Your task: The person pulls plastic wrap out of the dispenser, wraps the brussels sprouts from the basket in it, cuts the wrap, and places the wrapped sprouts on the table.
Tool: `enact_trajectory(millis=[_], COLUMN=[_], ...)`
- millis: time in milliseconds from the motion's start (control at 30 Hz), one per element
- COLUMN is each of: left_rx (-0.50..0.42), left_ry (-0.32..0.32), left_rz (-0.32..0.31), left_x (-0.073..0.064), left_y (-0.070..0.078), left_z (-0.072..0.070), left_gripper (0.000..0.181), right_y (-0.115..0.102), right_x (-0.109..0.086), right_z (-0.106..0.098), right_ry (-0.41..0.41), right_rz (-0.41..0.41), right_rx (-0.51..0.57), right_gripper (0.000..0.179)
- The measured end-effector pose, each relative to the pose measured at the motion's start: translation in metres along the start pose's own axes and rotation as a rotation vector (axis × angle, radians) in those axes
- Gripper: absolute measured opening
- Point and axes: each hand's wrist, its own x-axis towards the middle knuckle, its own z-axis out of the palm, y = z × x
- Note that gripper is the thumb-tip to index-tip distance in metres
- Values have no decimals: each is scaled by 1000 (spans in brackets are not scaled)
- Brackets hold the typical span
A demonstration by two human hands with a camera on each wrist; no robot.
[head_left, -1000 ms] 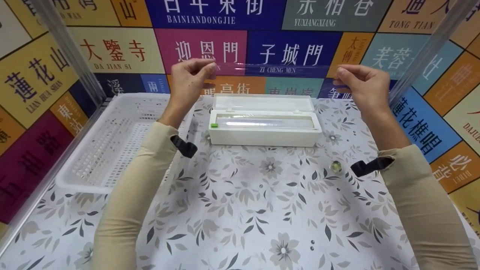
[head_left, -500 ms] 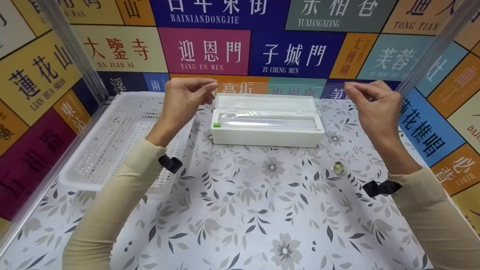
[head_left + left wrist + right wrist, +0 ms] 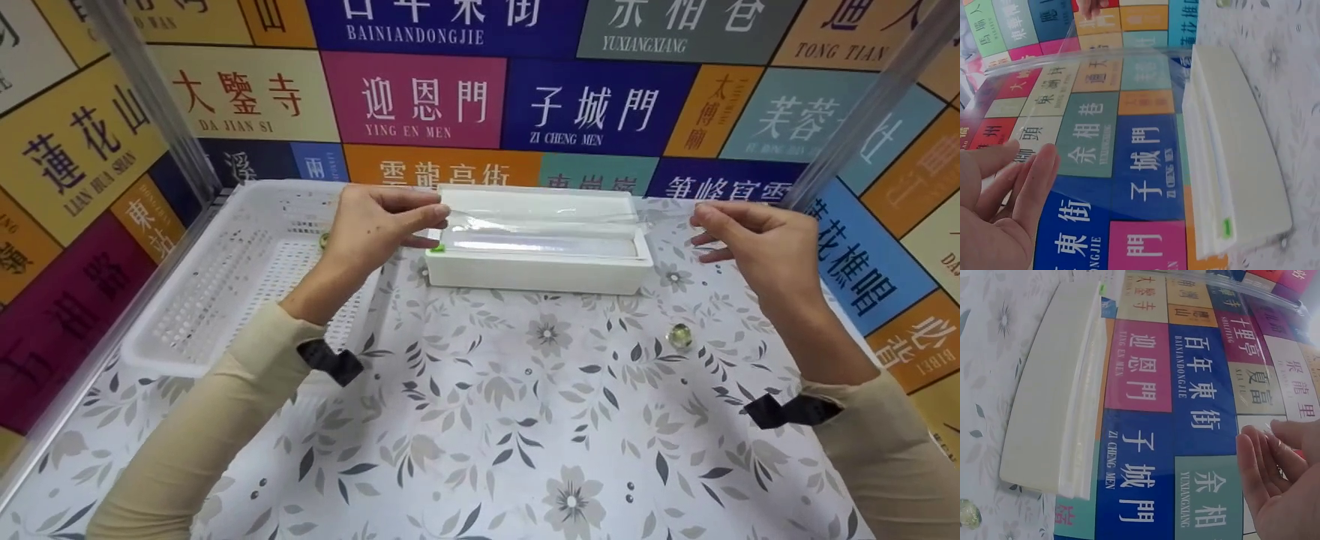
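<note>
In the head view my left hand pinches one corner of a clear sheet of cling film between thumb and fingers. The opposite corner is pinched by my right hand. Stretched between them, the film hangs across the opened lid of a white cling film dispenser box. Inside that box lies a roll of film, and a green slide cutter sits at its left end, close to my left fingertips. The left wrist view shows the transparent film spread out with the wall print showing through.
A white perforated basket stands at the left, partly behind my left forearm, with a small greenish thing in it beside the hand. Right of the box, a yellowish clear glass ball lies on the floral tablecloth. A printed wall closes off the back.
Both hands have come down from in front of the wall to the height of the box lid, bringing the stretched film with them. The right hand has also shifted slightly right.
</note>
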Motion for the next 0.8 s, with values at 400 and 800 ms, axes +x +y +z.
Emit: enact_trajectory(millis=[400, 800], left_rx=[-44, -66], left_ry=[22, -47], left_rz=[-282, -415], left_x=[-20, -44], left_y=[-8, -28], left_z=[4, 9], left_gripper=[26, 34], right_y=[3, 16], right_x=[-8, -13], right_z=[-13, -26], right_ry=[-190, -525], right_rz=[269, 432], right_rx=[-70, -235], right_gripper=[36, 78])
